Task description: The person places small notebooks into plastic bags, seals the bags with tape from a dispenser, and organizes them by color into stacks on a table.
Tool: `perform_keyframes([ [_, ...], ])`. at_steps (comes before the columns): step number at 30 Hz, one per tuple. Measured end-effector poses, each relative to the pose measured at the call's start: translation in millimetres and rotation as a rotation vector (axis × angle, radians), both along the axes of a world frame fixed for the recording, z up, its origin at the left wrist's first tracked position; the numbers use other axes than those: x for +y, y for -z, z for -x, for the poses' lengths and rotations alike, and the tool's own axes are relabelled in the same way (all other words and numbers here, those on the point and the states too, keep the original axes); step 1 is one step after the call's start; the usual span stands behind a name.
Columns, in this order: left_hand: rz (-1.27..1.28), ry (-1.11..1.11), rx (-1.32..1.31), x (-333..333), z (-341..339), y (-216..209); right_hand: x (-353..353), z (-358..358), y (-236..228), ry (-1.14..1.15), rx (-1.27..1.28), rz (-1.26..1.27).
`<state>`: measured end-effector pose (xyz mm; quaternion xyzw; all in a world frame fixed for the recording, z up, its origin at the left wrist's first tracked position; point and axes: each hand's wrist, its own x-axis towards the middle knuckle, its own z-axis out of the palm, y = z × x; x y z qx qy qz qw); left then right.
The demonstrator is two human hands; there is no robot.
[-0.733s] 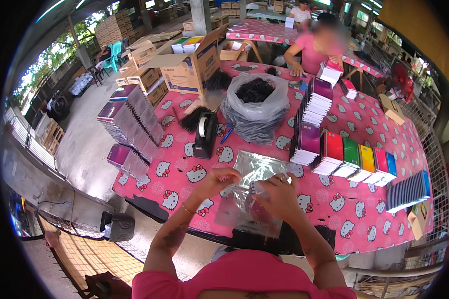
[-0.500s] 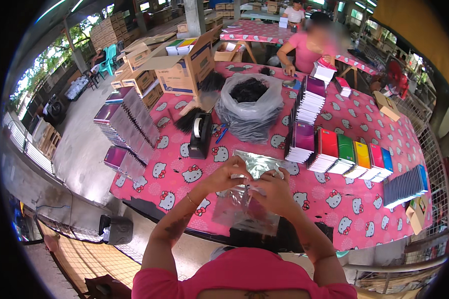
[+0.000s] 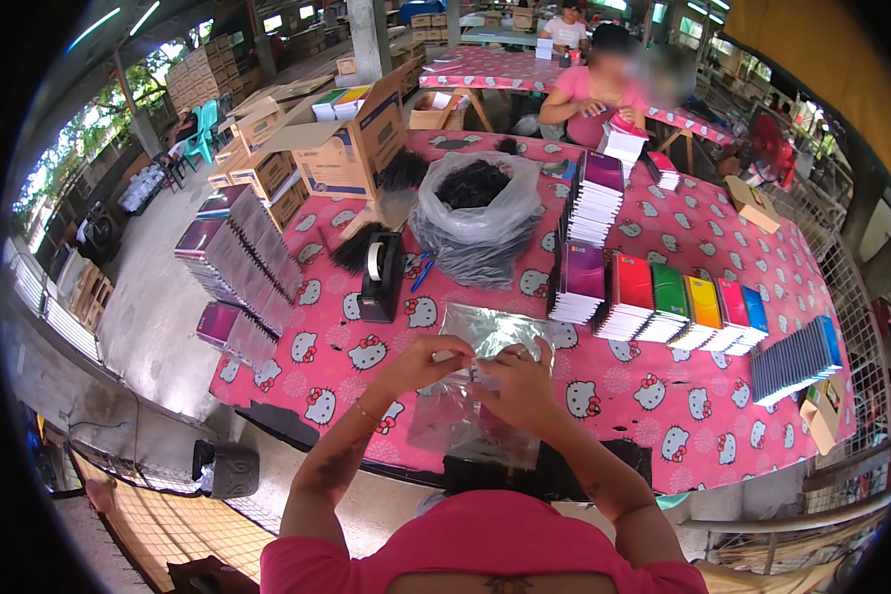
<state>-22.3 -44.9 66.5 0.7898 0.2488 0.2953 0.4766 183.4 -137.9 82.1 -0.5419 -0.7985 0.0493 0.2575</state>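
My left hand (image 3: 424,366) and my right hand (image 3: 517,388) meet over the table's near edge, both with fingers pinched. Between them is a clear plastic bag (image 3: 475,436), its lower part hanging toward me; what exactly the fingertips grip is partly hidden. Another shiny clear plastic sheet (image 3: 490,327) lies flat just beyond my hands. Left of it stands a black tape dispenser (image 3: 380,282) with a roll of tape. Blue pens (image 3: 423,273) lie beside the dispenser. Behind them sits a clear sack (image 3: 475,233) full of black strands.
Spiral notebooks (image 3: 579,277) in purple, red (image 3: 632,287) and other colours stand in stacks to the right. Wrapped notebooks (image 3: 233,247) are piled at the left edge. An open carton (image 3: 342,158) stands at the back. A co-worker (image 3: 599,89) sits across the patterned table (image 3: 604,441).
The view has shifted slightly, so the table's contents sit a little further left. The co-worker's hand has lifted from the table toward their notebooks. My hands keep pinching at the plastic.
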Motion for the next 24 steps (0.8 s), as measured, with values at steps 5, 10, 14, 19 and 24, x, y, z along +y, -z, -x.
perform_keyframes([
  [5,-0.239,0.039,0.046,12.1,-4.5,-2.7,-3.2,-2.8,-5.3,-0.097,0.070,0.037],
  [10,-0.273,0.064,0.122,14.7,4.7,-12.4,-10.8,-38.1,-24.8,0.034,0.297,-0.103],
  [14,-0.385,0.034,0.130,16.5,-18.7,-5.4,-1.6,-88.7,48.5,-0.060,0.498,0.159],
  [19,-0.575,-0.038,0.108,15.5,-49.1,20.2,6.2,-69.7,68.8,-0.321,0.065,0.088],
  [24,-0.549,-0.224,0.199,6.9,-62.1,37.6,3.9,-59.9,75.0,-0.319,0.375,0.137],
])
